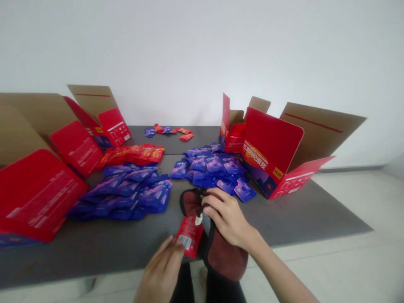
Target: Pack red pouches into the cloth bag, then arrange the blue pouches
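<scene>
Near the table's front edge, my right hand (227,216) grips a brown cloth pouch (229,259) with black trim, the fingers curled over its edge and holding it partly open. A grey lining shows at the opening, and part of the pouch hangs past the edge. At its left side is a red packet (190,235) with a barcode, tilted, its upper end against the pouch. My left hand (164,267) holds the packet by its lower left side, the fingers slightly blurred. I cannot tell how far the packet reaches inside the pouch.
Purple packets lie in a left pile (126,195) and a right pile (210,164). Orange-red packets (135,154) lie behind the left pile. Open red cartons stand at left (38,195) and right (268,147). Several loose packets (186,136) lie at the back by the wall.
</scene>
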### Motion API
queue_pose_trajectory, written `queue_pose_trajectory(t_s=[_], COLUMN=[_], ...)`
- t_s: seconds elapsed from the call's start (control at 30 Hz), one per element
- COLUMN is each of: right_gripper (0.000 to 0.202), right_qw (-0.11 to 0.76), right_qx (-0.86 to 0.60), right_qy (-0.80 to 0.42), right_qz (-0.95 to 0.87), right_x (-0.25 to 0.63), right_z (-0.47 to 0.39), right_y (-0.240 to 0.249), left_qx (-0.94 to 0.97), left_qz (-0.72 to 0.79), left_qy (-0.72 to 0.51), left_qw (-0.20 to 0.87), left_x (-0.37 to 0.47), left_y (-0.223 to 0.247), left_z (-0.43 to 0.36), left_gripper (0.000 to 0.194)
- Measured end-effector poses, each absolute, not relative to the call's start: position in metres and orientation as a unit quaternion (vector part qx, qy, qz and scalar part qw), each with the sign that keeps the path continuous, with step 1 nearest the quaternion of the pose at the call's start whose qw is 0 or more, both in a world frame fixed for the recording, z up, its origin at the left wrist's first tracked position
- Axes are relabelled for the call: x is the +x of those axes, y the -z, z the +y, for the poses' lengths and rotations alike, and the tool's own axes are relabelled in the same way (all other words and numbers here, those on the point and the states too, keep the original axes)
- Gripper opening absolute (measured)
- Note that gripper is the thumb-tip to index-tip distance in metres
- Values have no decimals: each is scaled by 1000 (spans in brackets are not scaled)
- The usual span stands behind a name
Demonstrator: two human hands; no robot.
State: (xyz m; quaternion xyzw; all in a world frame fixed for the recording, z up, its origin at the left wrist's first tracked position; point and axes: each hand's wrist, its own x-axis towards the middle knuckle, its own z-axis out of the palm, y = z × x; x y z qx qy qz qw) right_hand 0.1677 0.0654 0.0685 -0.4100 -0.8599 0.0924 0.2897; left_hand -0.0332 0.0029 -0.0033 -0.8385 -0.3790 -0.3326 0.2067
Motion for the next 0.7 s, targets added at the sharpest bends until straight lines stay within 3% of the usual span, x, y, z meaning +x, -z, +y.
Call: queue_pose_trajectory(t_s=[0.3,0.53,0.7], right_gripper=[14,21,23], right_qw=[112,92,182], right_qx=[-322,-468,-432], right_qy=[-38,11,3], right_qz=[-939,-879,-883], right_x=[134,136,141], right_z=[62,111,85], right_y=[-45,-47,-74], left_qx=[-829,-837,-841], left_qz=[-404,-396,-416], left_qy=[333,331,292], left_qw=[194,183,184], left_x=[-21,-16,-5], left_y=[10,1,1], left_z=[-3,1,1], left_gripper=[29,30,32])
